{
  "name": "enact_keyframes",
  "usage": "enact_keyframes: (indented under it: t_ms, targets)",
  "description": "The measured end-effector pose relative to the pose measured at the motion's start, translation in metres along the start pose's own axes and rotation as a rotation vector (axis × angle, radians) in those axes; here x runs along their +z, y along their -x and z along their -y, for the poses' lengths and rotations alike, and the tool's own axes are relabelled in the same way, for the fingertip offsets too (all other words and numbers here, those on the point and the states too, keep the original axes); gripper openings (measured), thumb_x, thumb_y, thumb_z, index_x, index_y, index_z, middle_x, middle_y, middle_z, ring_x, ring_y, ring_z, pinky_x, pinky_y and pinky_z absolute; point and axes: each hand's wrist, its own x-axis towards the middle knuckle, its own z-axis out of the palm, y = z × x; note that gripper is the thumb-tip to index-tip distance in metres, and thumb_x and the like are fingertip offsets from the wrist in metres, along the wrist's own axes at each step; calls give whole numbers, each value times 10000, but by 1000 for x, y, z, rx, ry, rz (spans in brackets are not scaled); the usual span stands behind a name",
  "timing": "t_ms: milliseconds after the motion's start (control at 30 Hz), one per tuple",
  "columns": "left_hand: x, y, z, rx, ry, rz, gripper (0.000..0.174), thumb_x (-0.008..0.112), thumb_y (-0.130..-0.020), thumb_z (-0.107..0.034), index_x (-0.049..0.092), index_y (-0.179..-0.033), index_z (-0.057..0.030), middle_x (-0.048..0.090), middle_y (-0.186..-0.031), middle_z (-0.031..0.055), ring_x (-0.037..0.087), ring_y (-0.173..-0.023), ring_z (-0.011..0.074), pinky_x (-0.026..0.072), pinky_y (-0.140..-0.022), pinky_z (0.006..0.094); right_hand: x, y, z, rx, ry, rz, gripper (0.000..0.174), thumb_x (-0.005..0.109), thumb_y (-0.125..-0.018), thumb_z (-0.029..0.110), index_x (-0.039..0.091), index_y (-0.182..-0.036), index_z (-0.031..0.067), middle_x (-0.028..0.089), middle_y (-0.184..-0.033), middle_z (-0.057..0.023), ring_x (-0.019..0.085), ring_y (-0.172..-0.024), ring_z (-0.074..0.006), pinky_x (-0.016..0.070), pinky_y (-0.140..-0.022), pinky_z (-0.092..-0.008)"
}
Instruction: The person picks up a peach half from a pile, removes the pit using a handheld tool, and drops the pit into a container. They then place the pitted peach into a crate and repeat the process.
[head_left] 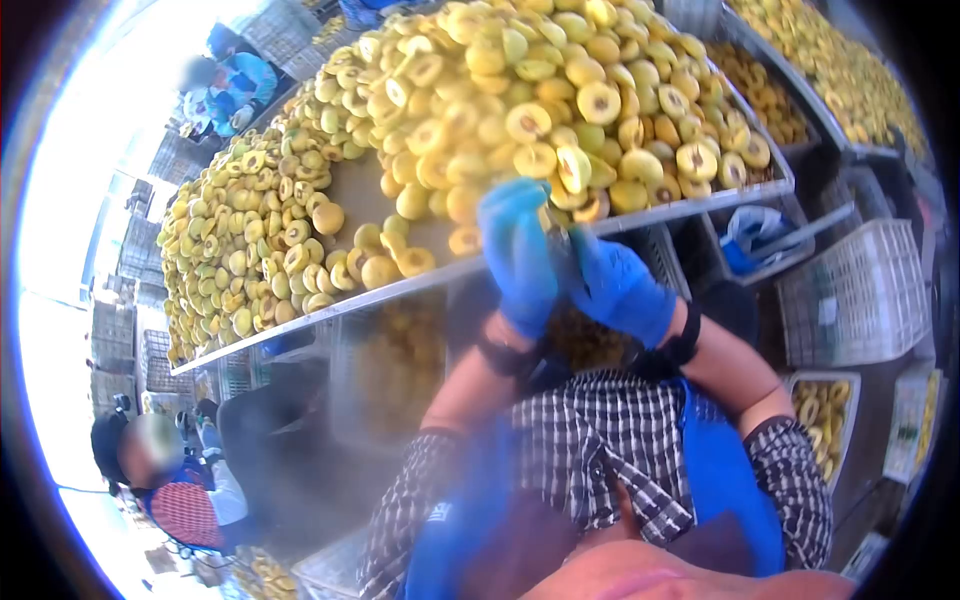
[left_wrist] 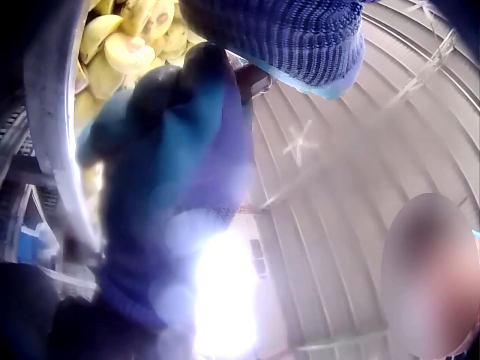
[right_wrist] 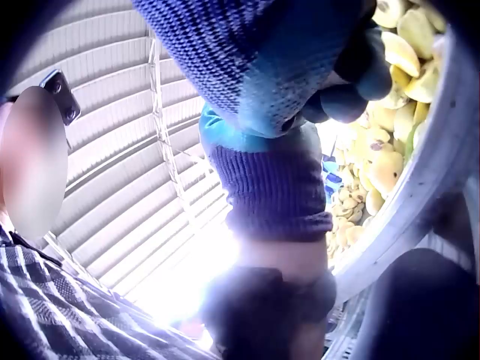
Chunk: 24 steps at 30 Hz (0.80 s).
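Fruit halves (head_left: 535,122) lie heaped just beyond both gloved hands, which I have close together over the table's near rim (head_left: 330,312), my right hand (head_left: 622,288) curled round a dark object (head_left: 566,258) between them, while I cannot tell what, if anything, my left hand (head_left: 520,250) grips. Open room shows as a bare patch of tabletop (head_left: 358,192) to the left, with fruit on both sides, and crates sit below the rim, near my forearms.
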Motion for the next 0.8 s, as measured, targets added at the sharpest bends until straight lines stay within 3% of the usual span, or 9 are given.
enact_keyframes:
  t_ms: [100,133,233,300,433,533,633,700,800]
  targets:
    - [1,8,6,-102,55,10,192,472,-941,-24,607,-1070,22,591,-1128,172,556,-1068,289,449,-968,379,-20,-12,-2,116,-107,208,538,637,-858,118,442,-1296,-125,640,-879,-255,637,-766,-408,526,-686,-446]
    - [1,12,16,28,-168,79,185,474,-939,-27,609,-1057,23,589,-1117,169,556,-1053,281,449,-963,376,-23,-13,-5,119,-97,254,542,638,-857,120,441,-1296,-129,641,-877,-255,638,-754,-404,528,-679,-439]
    - [5,16,17,-13,-243,91,185,481,-941,-53,612,-1045,25,593,-1087,160,554,-1049,270,446,-959,368,-15,-9,-10,113,-149,235,570,636,-858,120,428,-1324,-133,639,-888,-260,644,-772,-397,531,-682,-432]
    - [4,16,21,-141,-12,20,183,495,-978,-81,625,-1046,30,603,-1096,127,575,-1027,230,457,-954,340,-5,-3,4,115,-263,57,227,531,-924,115,577,-1124,19,609,-918,-170,644,-793,-323,530,-677,-394]
    - [1,20,31,-198,128,28,199,523,-1001,-130,640,-1026,29,608,-1100,96,581,-1031,203,459,-958,323,-19,-6,3,56,-291,102,194,532,-934,90,588,-1101,8,620,-956,-176,638,-858,-358,519,-788,-413]
    - [-12,13,37,-357,174,286,210,518,-1000,-147,648,-1037,13,613,-1122,96,580,-1048,212,452,-965,335,-20,-10,-23,127,-588,198,324,617,-916,169,551,-1179,-8,641,-924,-219,651,-837,-383,513,-738,-434]
    - [-1,11,37,-45,-289,227,147,639,-893,-47,630,-1026,15,603,-1113,154,591,-1005,287,495,-895,379,-18,-13,-31,255,-559,215,326,654,-928,239,549,-1137,12,652,-907,-244,649,-836,-418,506,-701,-462]
    - [15,11,36,190,-323,68,199,685,-865,-30,633,-1052,14,603,-1127,164,601,-1021,294,510,-891,384,-5,-1,-42,238,-319,109,325,645,-940,243,552,-1143,7,654,-902,-244,645,-836,-427,503,-698,-466]
    - [15,22,47,104,-218,32,237,720,-840,-28,642,-1059,19,609,-1136,180,614,-1044,304,526,-882,387,3,7,-42,225,-308,79,289,627,-959,226,563,-1136,6,654,-823,-216,645,-771,-410,494,-653,-464]
